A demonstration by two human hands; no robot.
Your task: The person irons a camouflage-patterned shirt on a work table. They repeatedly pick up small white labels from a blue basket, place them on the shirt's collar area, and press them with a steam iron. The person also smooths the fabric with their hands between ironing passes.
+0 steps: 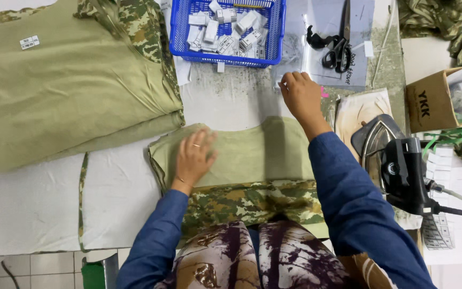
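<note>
A stack of folded olive garments (65,91) is lying at the left, seemingly finished pieces. Beside it, the left hand (193,155) is pressing flat, fingers spread and grasping nothing, on an olive garment with camouflage trim (252,160) spread directly in front of the person; it looks smoothed but not folded. The right hand (301,96) is reaching past its far edge, fingers loosely curled, seemingly empty. An iron (389,160) is standing at the right.

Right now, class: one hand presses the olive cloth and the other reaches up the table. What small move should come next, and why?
Probably the right hand goes on up to the blue basket of small white tags: it hovers empty just below it, while the left hand lies flat on the olive cloth.
</note>
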